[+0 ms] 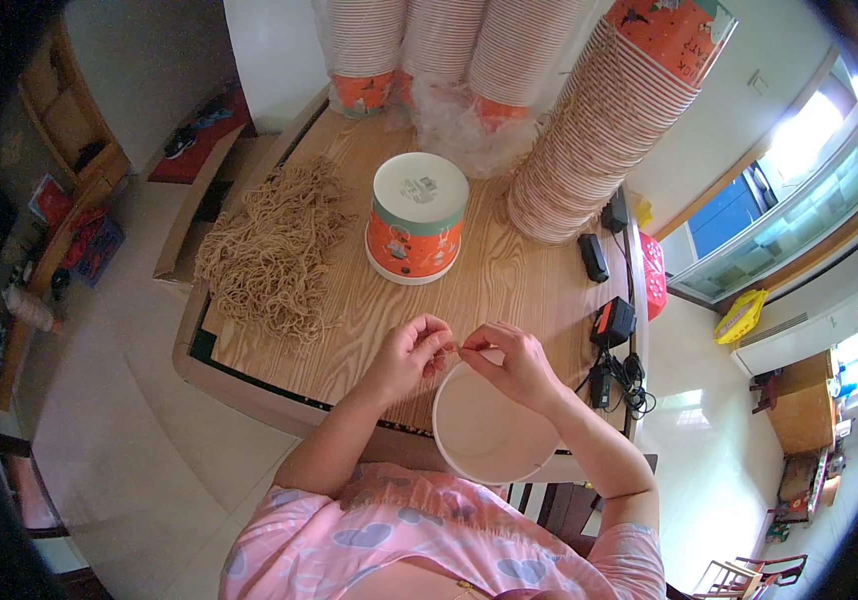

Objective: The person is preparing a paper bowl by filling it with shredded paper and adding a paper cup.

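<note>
A white paper bucket (494,425) is tilted at the table's front edge, its open mouth toward me. At its far rim, my left hand (415,355) and my right hand (515,368) meet with fingertips pinched together. Between them shows a small bit of tan cord (455,349), mostly hidden by the fingers. Just beyond stands an upside-down orange and green paper bucket (415,232) with a white base. To its left, a loose heap of tan cords (274,255) lies on the wood-grain table (349,310).
A tall leaning stack of nested buckets (599,130) rises at the right, cords along its side. More bucket stacks (449,50) in clear plastic wrap (474,130) stand at the back. A black-and-red power adapter (613,322) and coiled black cable (629,385) lie near the right edge.
</note>
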The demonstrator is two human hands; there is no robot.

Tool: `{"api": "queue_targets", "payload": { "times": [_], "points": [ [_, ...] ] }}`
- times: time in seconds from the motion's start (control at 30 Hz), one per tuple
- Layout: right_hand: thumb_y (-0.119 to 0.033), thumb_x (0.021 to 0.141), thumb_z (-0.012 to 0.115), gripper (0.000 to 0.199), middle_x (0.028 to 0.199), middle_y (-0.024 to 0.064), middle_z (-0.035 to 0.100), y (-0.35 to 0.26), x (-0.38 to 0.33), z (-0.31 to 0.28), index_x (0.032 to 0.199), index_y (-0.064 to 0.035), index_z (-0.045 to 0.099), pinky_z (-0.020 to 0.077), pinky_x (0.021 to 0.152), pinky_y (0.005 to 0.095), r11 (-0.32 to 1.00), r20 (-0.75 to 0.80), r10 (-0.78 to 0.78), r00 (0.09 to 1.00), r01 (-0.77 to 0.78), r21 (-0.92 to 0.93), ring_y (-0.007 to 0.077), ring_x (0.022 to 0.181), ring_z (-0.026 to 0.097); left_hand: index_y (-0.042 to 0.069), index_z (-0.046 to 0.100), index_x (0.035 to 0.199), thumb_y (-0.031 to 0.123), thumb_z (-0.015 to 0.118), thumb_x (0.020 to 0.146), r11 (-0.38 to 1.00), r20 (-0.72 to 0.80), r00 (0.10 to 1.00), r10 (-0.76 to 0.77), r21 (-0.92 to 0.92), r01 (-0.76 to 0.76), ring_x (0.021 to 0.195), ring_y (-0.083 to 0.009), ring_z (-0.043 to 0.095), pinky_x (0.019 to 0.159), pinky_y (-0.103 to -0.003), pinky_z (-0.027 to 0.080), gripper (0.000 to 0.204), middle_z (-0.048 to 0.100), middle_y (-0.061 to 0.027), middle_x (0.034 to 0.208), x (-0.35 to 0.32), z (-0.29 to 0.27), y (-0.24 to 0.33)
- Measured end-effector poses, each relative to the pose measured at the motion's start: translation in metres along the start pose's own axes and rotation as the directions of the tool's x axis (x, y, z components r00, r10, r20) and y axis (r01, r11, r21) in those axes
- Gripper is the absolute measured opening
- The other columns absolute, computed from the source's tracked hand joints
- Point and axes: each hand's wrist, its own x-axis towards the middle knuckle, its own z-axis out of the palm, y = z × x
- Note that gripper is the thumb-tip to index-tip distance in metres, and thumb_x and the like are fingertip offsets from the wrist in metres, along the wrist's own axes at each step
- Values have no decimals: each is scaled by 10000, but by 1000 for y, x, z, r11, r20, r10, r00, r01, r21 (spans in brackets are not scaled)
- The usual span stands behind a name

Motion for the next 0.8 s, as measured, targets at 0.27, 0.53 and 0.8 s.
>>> {"api": "queue_targets", "payload": {
  "times": [0.27,0.53,0.8],
  "points": [
    [-136,804,619,117,802,125,620,-1,0,-1,846,-29,600,486,703,369,998,38,54,998,-54,9,289,774,614,68,512,941,176,509,927,999,-30,1000,3,-34,-4,607,-53,518,506,-192,422,109,587,1,783,-1,-2,7],
    [-132,817,597,120,814,141,620,0,0,-1,867,-24,601,487,695,373,997,43,78,996,-78,2,308,778,611,42,585,1048,157,567,896,998,118,993,-25,58,18,637,-40,540,522,-181,428,191,623,1,821,-4,0,10],
    [-152,818,609,138,804,136,621,1,0,-1,873,-25,617,486,696,375,996,26,71,997,-73,58,309,779,610,26,614,978,83,567,882,999,56,998,4,52,-7,608,-39,529,529,-186,437,121,618,9,769,-3,-3,5]
  ]
}}
